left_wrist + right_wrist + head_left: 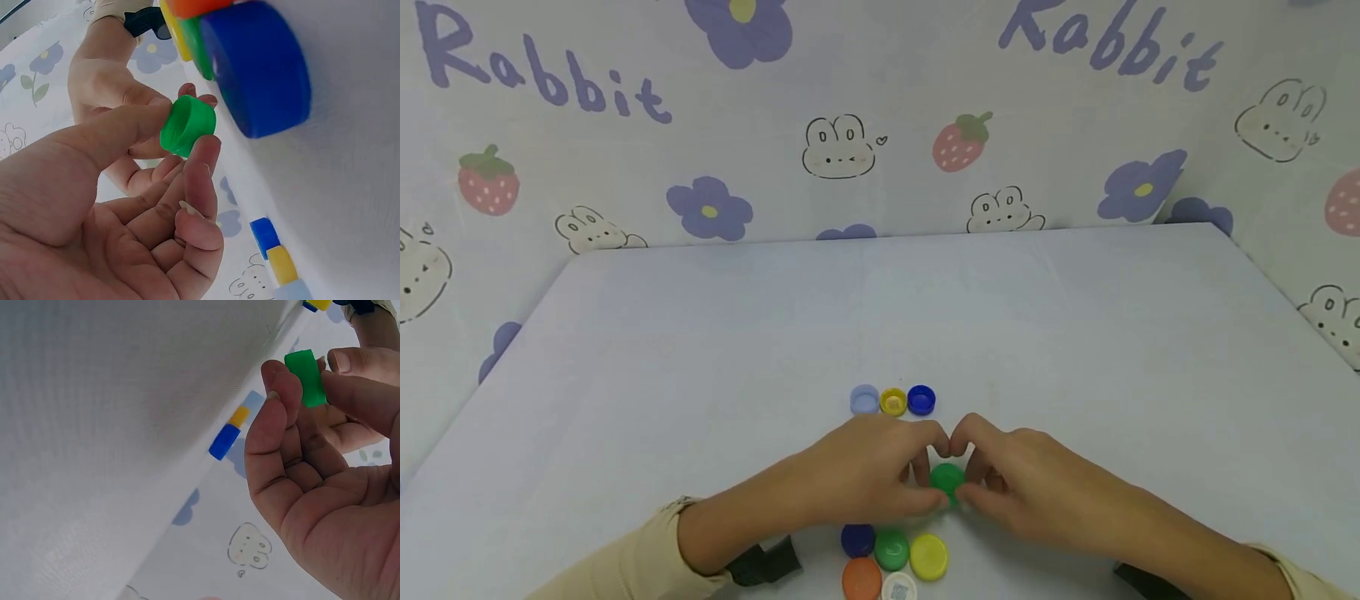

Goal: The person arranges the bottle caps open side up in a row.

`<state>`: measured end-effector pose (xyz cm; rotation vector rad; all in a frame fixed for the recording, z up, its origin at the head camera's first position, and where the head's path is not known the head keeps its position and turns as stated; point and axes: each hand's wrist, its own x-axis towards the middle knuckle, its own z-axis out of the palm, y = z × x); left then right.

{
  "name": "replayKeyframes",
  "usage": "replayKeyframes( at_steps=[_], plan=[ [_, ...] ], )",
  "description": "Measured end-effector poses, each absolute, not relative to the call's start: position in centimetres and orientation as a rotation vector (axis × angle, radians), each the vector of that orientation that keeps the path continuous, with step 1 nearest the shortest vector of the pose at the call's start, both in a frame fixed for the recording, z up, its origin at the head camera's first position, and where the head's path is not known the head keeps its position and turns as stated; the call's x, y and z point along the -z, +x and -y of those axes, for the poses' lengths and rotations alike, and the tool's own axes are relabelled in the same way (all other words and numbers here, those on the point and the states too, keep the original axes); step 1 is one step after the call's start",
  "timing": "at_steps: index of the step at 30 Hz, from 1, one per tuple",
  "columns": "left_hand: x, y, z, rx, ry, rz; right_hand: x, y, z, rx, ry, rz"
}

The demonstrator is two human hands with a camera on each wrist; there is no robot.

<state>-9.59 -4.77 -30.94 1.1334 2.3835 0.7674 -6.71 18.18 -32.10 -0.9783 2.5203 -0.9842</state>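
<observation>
Both hands meet over the table around one green bottle cap [947, 483]. My left hand [880, 471] holds it between thumb and fingers, and the left wrist view shows the open hollow side of this cap [187, 126]. From the other side my right hand [1037, 483] pinches the same cap [305, 378], thumb on one side and fingertips on the other. Just in front of the hands lie a dark blue cap [858, 540], a second green cap [892, 550] and a yellow cap [929, 557].
Behind the hands, a light blue cap [864, 399], a small yellow cap [893, 402] and a blue cap [921, 400] sit in a row, hollow side up. An orange cap [861, 578] and a white cap [899, 587] lie at the near edge of view. A patterned cloth [895, 192] stands behind the white table [700, 333].
</observation>
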Motion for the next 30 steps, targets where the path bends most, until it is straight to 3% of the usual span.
replayKeyframes(
  at_steps=[30],
  plan=[
    [31.26, -10.29, 4.50, -0.572, 1.098, -2.405, 32.49, -7.36, -18.30, 0.827, -0.937, -2.536]
  ],
)
